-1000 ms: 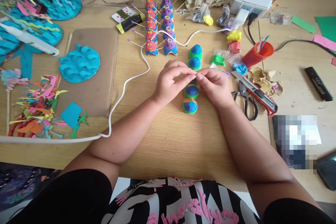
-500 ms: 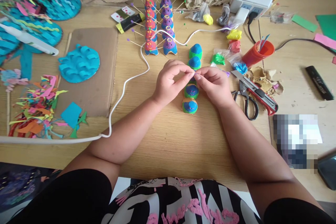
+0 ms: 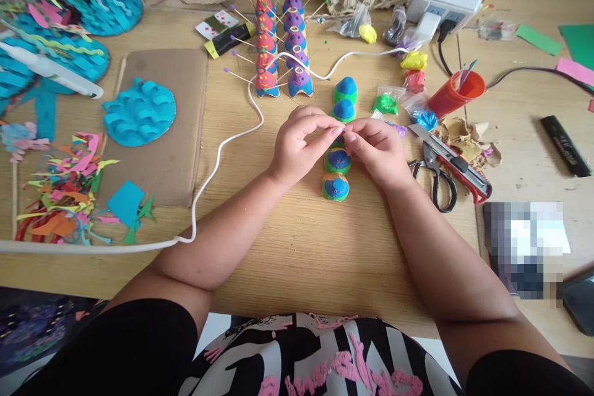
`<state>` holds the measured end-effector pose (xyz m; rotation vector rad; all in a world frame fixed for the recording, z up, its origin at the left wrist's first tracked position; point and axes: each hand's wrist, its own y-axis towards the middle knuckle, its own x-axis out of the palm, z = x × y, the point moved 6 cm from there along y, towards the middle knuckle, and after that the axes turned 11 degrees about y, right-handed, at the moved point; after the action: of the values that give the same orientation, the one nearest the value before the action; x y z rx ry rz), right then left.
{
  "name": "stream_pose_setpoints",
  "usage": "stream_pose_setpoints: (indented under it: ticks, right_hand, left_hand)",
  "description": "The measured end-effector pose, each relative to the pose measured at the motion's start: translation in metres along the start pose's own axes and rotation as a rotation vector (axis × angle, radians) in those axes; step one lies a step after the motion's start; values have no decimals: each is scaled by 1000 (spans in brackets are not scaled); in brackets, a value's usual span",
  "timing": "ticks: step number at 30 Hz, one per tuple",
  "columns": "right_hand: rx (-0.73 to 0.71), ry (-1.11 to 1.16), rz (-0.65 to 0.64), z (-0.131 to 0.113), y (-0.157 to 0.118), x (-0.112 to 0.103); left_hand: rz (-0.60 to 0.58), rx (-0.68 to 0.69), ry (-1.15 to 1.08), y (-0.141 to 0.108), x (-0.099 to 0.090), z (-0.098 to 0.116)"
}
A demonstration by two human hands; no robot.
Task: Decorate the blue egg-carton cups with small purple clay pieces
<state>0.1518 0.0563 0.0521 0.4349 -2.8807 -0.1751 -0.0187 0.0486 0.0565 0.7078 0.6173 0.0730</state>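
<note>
My left hand and my right hand meet fingertip to fingertip, both closed in a pinch. Whatever is between the fingertips is too small to make out. Beneath them runs a row of blue-and-green domed cups, partly covered by my fingers. The nearest cup and the one behind it carry small pink face marks. Beyond my fingers, a blue dome and the farthest dome show no face from here.
Behind stand red figures and purple figures with pins sticking out. A white cable crosses the table. Scissors, a box cutter, an orange cup and green clay lie right. Cardboard lies left.
Almost nothing differs. My fingertips shift very slightly against each other while both hands stay over the row of cups.
</note>
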Motion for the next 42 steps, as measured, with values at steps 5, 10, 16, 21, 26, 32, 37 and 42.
stream_pose_setpoints:
  ticks: [5, 10, 16, 21, 26, 32, 37, 42]
  right_hand:
    - [-14, -11, 12, 0, 0, -1]
    - [-7, -17, -4, 0, 0, -1]
    - [-9, -16, -8, 1, 0, -1]
    - [-27, -31, -4, -2, 0, 0]
    - [-29, -57, 6, -1, -1, -1]
    - [-21, -30, 15, 1, 0, -3]
    - [-17, -9, -5, 0, -1, -2]
    - [-17, -6, -19, 0, -1, 0]
  left_hand:
    - [-4, 0, 13, -1, 0, 0]
    - [-36, 30, 50, -1, 0, 0]
    - [-37, 47, 84, -1, -1, 0]
    - [-7, 36, 102, 0, -2, -1]
    - [-23, 21, 96, 0, -2, -2]
    - [-38, 57, 40, -1, 0, 0]
    - [1, 94, 38, -1, -1, 2]
    - [15, 91, 66, -1, -1, 2]
